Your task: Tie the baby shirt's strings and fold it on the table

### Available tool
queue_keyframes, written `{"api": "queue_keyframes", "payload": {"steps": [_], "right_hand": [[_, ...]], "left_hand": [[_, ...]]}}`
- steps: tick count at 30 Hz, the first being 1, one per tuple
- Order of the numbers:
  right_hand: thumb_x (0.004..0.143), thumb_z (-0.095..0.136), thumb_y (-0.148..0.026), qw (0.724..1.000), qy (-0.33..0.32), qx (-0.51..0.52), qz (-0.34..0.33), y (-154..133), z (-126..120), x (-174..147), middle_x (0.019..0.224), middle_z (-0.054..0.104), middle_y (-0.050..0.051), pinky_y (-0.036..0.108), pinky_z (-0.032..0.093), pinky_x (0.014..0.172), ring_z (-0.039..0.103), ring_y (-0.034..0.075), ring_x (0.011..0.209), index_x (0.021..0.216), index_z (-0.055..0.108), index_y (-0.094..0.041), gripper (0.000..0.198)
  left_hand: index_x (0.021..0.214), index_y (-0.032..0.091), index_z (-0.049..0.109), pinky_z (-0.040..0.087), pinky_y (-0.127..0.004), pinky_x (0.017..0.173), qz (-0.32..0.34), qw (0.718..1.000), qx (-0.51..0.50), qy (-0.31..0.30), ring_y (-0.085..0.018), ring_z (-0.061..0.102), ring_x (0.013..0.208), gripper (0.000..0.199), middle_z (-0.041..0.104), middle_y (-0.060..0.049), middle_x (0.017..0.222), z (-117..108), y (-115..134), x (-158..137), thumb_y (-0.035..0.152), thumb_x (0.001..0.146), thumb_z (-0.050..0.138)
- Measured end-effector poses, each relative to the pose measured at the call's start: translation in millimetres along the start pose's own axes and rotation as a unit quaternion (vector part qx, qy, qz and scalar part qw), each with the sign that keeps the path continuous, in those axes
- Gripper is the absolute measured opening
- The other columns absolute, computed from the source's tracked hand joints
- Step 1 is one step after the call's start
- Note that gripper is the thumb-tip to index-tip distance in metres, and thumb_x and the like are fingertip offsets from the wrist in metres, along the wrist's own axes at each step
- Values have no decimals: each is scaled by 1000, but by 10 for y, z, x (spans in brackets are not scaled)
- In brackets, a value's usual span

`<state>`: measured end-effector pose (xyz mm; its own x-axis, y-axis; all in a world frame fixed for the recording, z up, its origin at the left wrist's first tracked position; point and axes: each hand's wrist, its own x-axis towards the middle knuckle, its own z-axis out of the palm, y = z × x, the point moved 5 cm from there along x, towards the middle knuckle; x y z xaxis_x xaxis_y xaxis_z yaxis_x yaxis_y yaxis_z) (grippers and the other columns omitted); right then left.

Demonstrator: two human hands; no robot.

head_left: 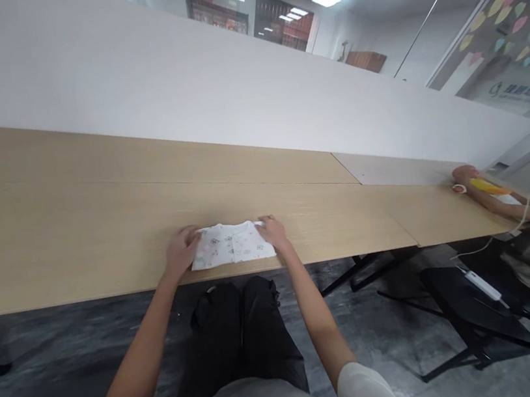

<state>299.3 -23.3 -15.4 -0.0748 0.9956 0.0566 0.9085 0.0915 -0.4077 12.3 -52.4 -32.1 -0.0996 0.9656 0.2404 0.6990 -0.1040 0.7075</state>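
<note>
A small white baby shirt with a scattered print lies folded into a wide, low shape near the front edge of the wooden table. Its neckline faces the far side, and a front opening runs down the middle. My left hand grips the upper left corner with fingers closed on the cloth. At the opposite upper corner, my right hand pinches the fabric between thumb and fingers. Some of the fingertips are hard to make out.
A white wall with glass above it runs behind the table. To the right, another person's arms rest over yellow and white cloth. A black folding chair with a white power strip stands below at right.
</note>
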Motion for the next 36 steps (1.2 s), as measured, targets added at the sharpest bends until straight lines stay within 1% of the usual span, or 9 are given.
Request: {"api": "queue_keyframes", "payload": {"steps": [7,12,14,18,21,23,30,33,36], "right_hand": [[95,49,-22,999,5,-41,5,-102,-99,-28,117,69,9,26,46,87,65,19,105,111,70,-20,27],[86,56,-23,989,78,128,4,-41,-275,-153,95,71,9,27,45,81,63,19,90,87,66,-16,12],[81,57,-25,958,110,265,-30,-49,-403,-188,88,68,5,26,45,78,62,17,84,76,60,-18,9],[74,64,-39,853,143,494,-86,-130,-757,-249,67,55,-3,24,42,66,53,13,67,68,52,-21,23],[67,71,-50,806,156,561,-110,-222,-1102,-336,61,47,-5,24,40,60,47,12,60,70,52,-22,34],[65,73,-55,797,167,566,-125,-275,-1350,-440,61,48,-5,24,39,57,45,11,58,72,53,-22,39],[79,66,-57,889,250,354,-152,-399,-1972,-988,69,55,-1,24,37,55,48,12,62,83,65,-21,36],[86,57,-59,925,270,224,-144,-411,-1984,-999,67,56,-1,24,37,58,50,13,63,88,67,-20,39],[89,55,-58,961,247,75,-104,-365,-1828,-699,67,58,0,24,36,62,54,14,66,86,68,-19,41]], "left_hand": [[107,18,72,47,-38,92,43,979,175,-99,-30,63,106,43,72,-13,111,76,224,236,43,81,48],[96,20,72,49,-35,84,60,988,142,-31,-28,66,99,40,73,-12,102,-131,360,198,47,83,45],[92,20,69,49,-35,87,85,992,88,22,-27,65,99,40,73,-11,100,-276,474,171,51,82,46],[91,19,61,50,-32,81,142,983,-49,108,-22,64,89,39,71,-8,94,-595,812,112,54,83,46],[93,19,56,48,-27,68,172,967,-107,156,-17,60,73,36,66,-3,83,-853,1113,33,52,86,45],[94,20,55,46,-25,63,193,958,-106,183,-14,57,67,34,64,-1,79,-1041,1313,-55,51,87,46],[98,18,60,42,-24,70,236,949,-4,209,-10,50,63,39,65,0,85,-1568,1693,-388,53,91,44],[100,19,60,41,-24,68,211,966,12,153,-11,48,62,46,65,1,86,-1561,1620,-306,59,92,39],[99,19,62,41,-26,73,197,974,77,78,-15,56,74,47,67,-2,91,-1364,1472,-40,59,92,37]]}}
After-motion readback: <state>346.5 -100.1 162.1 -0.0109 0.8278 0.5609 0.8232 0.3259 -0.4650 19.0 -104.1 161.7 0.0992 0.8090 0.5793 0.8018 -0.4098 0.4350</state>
